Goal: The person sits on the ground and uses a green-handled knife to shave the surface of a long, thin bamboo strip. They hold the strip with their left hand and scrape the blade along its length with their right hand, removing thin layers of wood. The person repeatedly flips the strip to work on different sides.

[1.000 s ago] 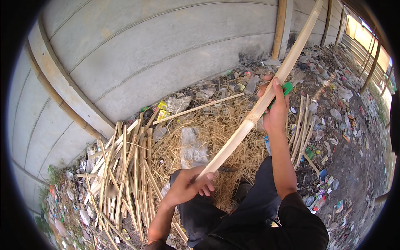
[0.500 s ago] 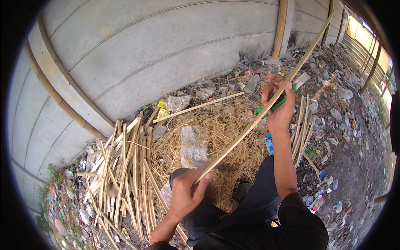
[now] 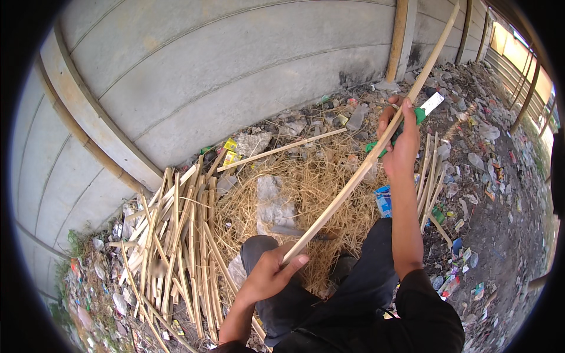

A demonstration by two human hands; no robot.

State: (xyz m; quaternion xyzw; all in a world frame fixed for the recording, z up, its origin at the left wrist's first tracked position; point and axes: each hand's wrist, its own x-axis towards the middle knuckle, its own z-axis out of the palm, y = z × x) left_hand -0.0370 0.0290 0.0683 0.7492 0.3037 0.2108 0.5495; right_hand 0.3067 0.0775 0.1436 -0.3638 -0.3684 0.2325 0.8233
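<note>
A long, pale bamboo strip (image 3: 347, 191) runs slantwise from my lap up toward the wall at the far right. My left hand (image 3: 272, 275) is closed around its lower end. Higher up, my right hand (image 3: 402, 138) grips the strip with thumb and fingers. Also in that hand is a green-handled tool (image 3: 420, 115) with a flat, bright piece sticking out past the thumb, perhaps a blade; the palm hides part of it. Below the strip, a pale stone block (image 3: 272, 203) lies among shavings (image 3: 321, 176). A dark knife-like blade (image 3: 306, 233) rests by its near end.
A heap of bamboo strips (image 3: 176, 247) lies to my left, and a smaller bundle (image 3: 431, 176) to my right. One single strip (image 3: 282, 149) lies beyond the shavings. A concrete wall (image 3: 235, 65) closes off the far side. Litter (image 3: 471, 200) covers the ground at right.
The strip has turned, its wider face now showing, and its far end has shifted slightly left. My right hand has tilted, bringing the tool's bright flat piece into sight.
</note>
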